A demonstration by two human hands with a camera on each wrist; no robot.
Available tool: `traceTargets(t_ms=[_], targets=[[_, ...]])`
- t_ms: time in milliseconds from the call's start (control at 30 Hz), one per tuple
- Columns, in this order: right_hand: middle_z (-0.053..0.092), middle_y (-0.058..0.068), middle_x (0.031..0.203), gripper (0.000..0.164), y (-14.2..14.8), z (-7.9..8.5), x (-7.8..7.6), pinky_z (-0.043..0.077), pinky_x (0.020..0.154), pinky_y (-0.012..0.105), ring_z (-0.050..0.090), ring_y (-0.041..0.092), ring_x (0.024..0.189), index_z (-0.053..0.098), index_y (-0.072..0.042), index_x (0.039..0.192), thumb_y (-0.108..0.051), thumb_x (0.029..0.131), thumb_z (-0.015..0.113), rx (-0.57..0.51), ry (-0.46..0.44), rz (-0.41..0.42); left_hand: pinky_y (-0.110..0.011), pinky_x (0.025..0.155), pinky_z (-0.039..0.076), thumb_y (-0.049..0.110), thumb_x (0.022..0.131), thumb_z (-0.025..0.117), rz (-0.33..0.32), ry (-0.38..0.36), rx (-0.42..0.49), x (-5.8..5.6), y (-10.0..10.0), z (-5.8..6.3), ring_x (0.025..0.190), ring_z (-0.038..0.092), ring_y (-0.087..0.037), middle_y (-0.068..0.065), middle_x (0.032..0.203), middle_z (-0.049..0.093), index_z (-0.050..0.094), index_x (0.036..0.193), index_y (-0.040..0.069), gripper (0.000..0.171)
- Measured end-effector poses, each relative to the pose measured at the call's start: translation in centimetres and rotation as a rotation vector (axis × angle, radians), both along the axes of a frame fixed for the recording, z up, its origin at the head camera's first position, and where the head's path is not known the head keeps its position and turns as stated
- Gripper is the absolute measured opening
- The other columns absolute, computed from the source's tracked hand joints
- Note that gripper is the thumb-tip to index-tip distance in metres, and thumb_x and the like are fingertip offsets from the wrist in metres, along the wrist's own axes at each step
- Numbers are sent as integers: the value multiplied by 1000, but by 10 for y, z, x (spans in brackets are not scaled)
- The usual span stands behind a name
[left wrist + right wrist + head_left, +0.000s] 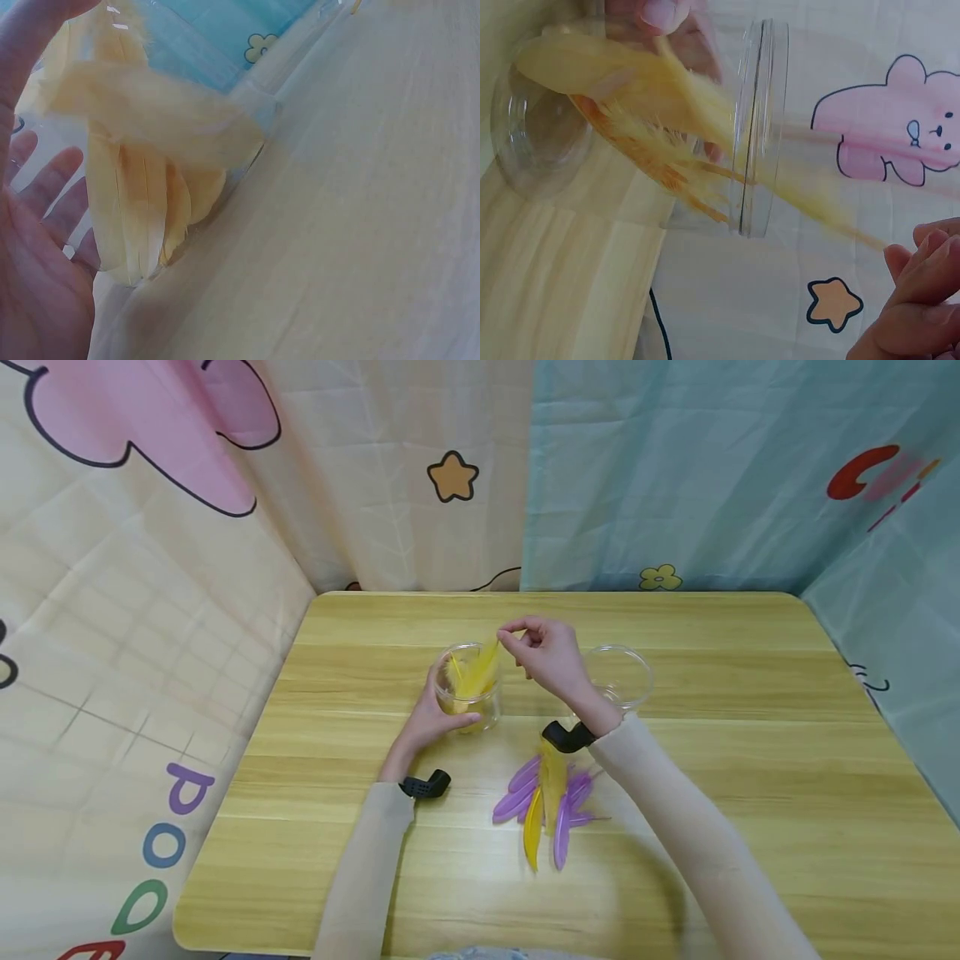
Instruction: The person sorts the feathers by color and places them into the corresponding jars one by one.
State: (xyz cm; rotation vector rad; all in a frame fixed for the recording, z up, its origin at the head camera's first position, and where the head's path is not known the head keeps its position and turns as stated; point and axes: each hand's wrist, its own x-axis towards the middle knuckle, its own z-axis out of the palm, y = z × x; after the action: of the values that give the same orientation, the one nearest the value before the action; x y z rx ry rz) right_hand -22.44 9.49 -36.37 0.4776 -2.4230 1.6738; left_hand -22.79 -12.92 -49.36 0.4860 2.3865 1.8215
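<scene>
A clear plastic jar (489,710) stands on the table with several yellow feathers (607,71) inside it. My left hand (432,714) grips the jar from its left side, thumb across the front and fingers behind the wall. At the jar's mouth my right hand (551,656) pinches a yellow feather (486,660) by its quill end; the feather slants down through the rim. In the right wrist view the pinching fingertips (898,262) are outside the mouth, apart from the rim. The left wrist view shows the feathers through the wall, one of them blurred.
A pile of purple feathers (517,797) and yellow feathers (533,831) lies in front of the jar, partly under the right wrist. A second clear round container or lid (637,693) is behind the right wrist. Patterned curtains (420,543) border the table (750,693).
</scene>
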Motion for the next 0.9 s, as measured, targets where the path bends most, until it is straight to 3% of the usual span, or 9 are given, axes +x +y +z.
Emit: traceTargets(t_ms=[67,200,300,500,733,900], targets=[[54,9,55,20,0,-2,1,37,39,29,46,28,42,71,-6,97,-24,90,67,0,-32,19,-51,109,16,15,71,84,-3,-10,-9,1,1,3,138,19,-30,-13,153,17,7,152,26,112],[54,11,57,22,4,-6,3,37,41,29,47,32,44,71,-7,99,-27,90,67,-29,-86,35,-54,108,15,12,73,82,-8,-3,-26,11,3,20,138,17,-35,-19,153,15,6,152,17,110],[53,15,59,27,10,-7,7,37,40,27,45,26,43,70,-3,101,-28,90,66,-80,-153,49,-54,108,15,12,73,82,-11,5,-20,17,4,32,138,18,-37,-21,152,15,8,151,13,108],[51,8,58,28,27,-13,24,34,38,24,40,13,41,66,1,99,-26,91,65,-173,-319,88,-53,108,16,10,73,81,-9,-6,-17,20,5,36,138,17,-37,-21,152,15,7,151,14,108],[52,13,60,30,47,-36,44,30,37,23,40,12,41,67,-3,101,-31,92,64,-35,-405,133,-52,109,14,9,73,82,-11,-3,-7,19,4,34,138,17,-36,-21,152,16,7,151,15,109],[52,11,58,38,54,-60,55,30,37,22,40,14,40,63,3,110,-30,93,63,49,-511,203,-51,109,15,10,72,82,-9,-7,-7,18,5,33,138,17,-36,-21,153,15,7,151,15,109]])
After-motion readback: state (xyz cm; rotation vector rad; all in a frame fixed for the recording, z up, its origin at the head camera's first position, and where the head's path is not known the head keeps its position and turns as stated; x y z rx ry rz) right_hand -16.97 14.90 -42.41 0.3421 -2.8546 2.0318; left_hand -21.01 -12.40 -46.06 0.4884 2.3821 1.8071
